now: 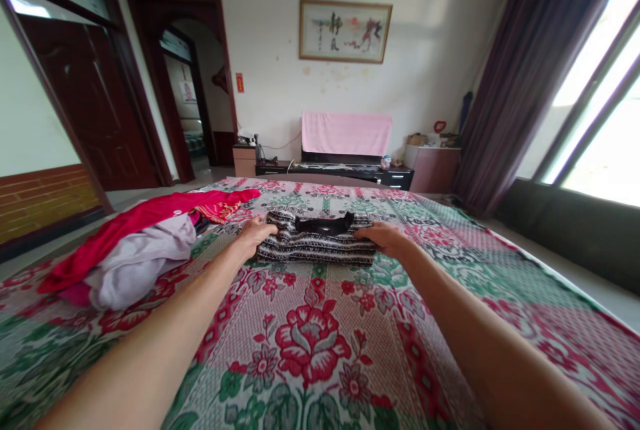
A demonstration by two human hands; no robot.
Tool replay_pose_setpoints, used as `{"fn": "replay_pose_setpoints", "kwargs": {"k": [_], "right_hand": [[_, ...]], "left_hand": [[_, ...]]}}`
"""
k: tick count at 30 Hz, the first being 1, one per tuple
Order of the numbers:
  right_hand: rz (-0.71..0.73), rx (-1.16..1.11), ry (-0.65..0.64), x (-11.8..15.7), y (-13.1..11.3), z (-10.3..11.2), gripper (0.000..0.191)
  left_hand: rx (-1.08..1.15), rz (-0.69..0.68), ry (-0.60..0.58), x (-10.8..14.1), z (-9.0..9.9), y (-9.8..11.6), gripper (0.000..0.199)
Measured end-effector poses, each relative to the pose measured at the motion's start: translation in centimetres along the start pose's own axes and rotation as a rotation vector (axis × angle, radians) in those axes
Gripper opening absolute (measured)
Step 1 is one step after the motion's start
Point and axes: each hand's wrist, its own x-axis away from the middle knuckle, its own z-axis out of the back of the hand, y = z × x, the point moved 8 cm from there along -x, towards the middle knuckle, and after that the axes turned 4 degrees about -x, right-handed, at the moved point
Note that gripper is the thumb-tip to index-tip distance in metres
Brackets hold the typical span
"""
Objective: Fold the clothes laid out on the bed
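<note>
A folded black-and-white striped garment (317,248) with a black collar-like band along its top lies on the flowered cloth (320,297) in front of me. My left hand (257,235) grips its left end, thumb on top and fingers partly hidden behind the fabric. At the opposite end, my right hand (384,237) pinches the right edge in the same way. Both arms are stretched forward, and the garment forms a compact rectangle between the two hands.
To the left, a loose heap holds a red garment (150,217) and a light grey garment (145,260). Beyond the cloth's far edge stands a black low cabinet (400,179) under a pink cloth (345,133). A purple curtain (525,70) hangs at the right.
</note>
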Motion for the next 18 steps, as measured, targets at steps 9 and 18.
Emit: {"fn": "replay_pose_setpoints", "kwargs": {"k": [9, 18], "right_hand": [[0.05, 0.214, -0.52, 7.9, 0.4, 1.4, 0.037], [0.62, 0.723, -0.155, 8.4, -5.3, 1.4, 0.028]], "left_hand": [[0.198, 0.088, -0.598, 7.5, -0.2, 0.0, 0.054], [-0.353, -0.379, -0.197, 4.7, 2.4, 2.7, 0.054]]}}
